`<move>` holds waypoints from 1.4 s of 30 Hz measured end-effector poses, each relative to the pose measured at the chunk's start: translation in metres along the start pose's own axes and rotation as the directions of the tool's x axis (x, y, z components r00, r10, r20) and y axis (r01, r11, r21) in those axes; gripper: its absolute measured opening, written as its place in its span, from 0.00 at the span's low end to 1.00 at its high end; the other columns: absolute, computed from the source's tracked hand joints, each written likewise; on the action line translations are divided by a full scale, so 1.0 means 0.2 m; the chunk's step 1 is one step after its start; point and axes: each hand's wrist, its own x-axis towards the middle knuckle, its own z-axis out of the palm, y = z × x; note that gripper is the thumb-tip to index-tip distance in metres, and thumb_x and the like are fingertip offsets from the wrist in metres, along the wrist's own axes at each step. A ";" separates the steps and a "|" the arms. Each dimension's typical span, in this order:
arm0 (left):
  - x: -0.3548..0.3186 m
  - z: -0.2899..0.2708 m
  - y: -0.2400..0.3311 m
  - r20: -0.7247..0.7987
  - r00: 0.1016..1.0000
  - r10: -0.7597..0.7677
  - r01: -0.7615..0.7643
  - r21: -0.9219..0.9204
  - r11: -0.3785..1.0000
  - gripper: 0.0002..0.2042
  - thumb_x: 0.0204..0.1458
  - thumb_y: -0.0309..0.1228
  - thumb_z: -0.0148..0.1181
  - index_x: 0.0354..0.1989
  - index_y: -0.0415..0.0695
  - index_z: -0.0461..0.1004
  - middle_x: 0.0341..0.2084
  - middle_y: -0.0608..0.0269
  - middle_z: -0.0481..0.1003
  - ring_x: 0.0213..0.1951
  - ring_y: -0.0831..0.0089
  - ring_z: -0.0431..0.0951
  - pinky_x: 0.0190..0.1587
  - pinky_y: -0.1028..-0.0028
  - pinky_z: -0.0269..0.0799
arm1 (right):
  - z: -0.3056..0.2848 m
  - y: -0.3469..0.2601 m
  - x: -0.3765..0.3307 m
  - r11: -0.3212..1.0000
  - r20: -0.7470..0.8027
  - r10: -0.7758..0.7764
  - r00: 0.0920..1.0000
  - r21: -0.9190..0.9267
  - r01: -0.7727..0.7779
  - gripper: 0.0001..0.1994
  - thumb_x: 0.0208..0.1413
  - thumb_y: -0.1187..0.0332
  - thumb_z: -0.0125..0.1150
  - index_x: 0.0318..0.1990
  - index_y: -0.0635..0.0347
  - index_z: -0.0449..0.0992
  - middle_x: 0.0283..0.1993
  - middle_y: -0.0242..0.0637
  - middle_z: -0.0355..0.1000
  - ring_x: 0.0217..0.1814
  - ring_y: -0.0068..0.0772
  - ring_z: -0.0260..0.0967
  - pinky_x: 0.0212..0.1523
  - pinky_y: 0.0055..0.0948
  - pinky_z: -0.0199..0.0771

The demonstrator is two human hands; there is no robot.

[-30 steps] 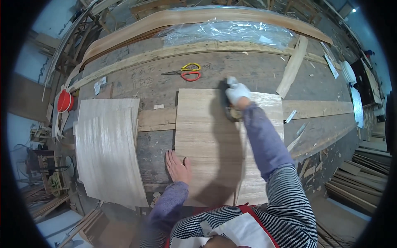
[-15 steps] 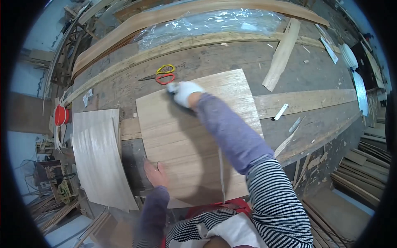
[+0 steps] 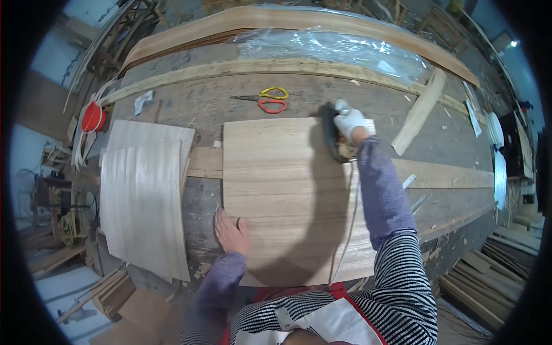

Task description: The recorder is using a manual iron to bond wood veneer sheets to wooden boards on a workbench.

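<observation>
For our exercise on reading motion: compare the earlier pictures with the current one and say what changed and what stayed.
The gloved right hand slid the dark tool along the far edge of the veneer sheet, leftward and then back to the right corner. The bare left hand stayed flat on the near left edge; scissors unmoved.

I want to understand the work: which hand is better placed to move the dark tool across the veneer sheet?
The right hand: it already grips the dark tool on the veneer sheet. The left hand lies flat on the sheet's near left edge.

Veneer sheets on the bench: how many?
2. One large veneer sheet at centre, under the left hand and the gloved right hand. One curled veneer sheet lies left of it. More may be stacked beneath.
</observation>
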 end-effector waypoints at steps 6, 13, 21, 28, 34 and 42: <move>0.02 0.01 0.03 0.010 0.998 0.057 -0.056 -0.050 0.997 0.32 0.54 0.38 0.55 0.62 0.29 0.54 0.60 0.36 0.59 0.64 0.44 0.56 0.66 0.55 0.49 | 0.53 -1.01 -0.33 0.911 0.402 -0.404 0.821 0.101 0.399 0.16 0.47 0.64 0.55 0.40 0.63 0.80 0.39 0.51 0.78 0.42 0.48 0.78 0.42 0.40 0.78; 0.02 0.03 0.03 0.064 0.998 -0.021 0.023 -0.035 0.999 0.32 0.54 0.38 0.54 0.62 0.30 0.55 0.61 0.39 0.60 0.64 0.46 0.57 0.66 0.56 0.50 | 0.61 -1.19 -0.48 0.865 0.460 -0.499 0.735 0.212 0.455 0.16 0.49 0.62 0.57 0.43 0.61 0.80 0.47 0.52 0.76 0.52 0.50 0.73 0.53 0.41 0.72; -0.02 0.02 -0.02 0.002 1.000 0.003 -0.003 -0.030 1.000 0.31 0.56 0.39 0.53 0.62 0.30 0.55 0.61 0.39 0.60 0.64 0.47 0.57 0.66 0.56 0.51 | 0.00 -0.35 -0.03 0.991 0.161 -0.132 0.978 0.021 0.130 0.16 0.51 0.64 0.51 0.43 0.59 0.80 0.48 0.52 0.75 0.53 0.51 0.72 0.54 0.38 0.72; -0.03 0.09 0.00 -0.001 0.998 0.069 -0.069 -0.003 0.998 0.29 0.58 0.39 0.51 0.61 0.30 0.56 0.60 0.39 0.60 0.64 0.47 0.58 0.66 0.56 0.52 | -0.37 0.60 0.06 0.846 -0.122 0.437 0.891 0.392 -0.361 0.12 0.50 0.66 0.52 0.32 0.64 0.79 0.23 0.46 0.75 0.21 0.40 0.76 0.23 0.37 0.76; -0.04 0.09 -0.09 -0.044 0.993 0.106 -0.104 0.053 0.993 0.29 0.59 0.41 0.50 0.61 0.28 0.56 0.59 0.37 0.62 0.62 0.46 0.59 0.65 0.56 0.53 | -0.34 0.75 -0.57 0.874 0.005 0.358 0.934 0.351 -0.337 0.15 0.51 0.63 0.52 0.33 0.68 0.78 0.26 0.45 0.78 0.24 0.41 0.78 0.29 0.36 0.78; -0.08 0.11 -0.08 -0.071 0.989 0.127 -0.127 0.005 0.992 0.37 0.56 0.49 0.54 0.61 0.27 0.56 0.60 0.37 0.61 0.63 0.47 0.59 0.66 0.57 0.53 | -0.21 1.33 -1.77 0.744 -0.109 0.518 0.849 0.547 -0.384 0.07 0.51 0.70 0.53 0.35 0.63 0.73 0.18 0.35 0.68 0.14 0.31 0.67 0.13 0.33 0.66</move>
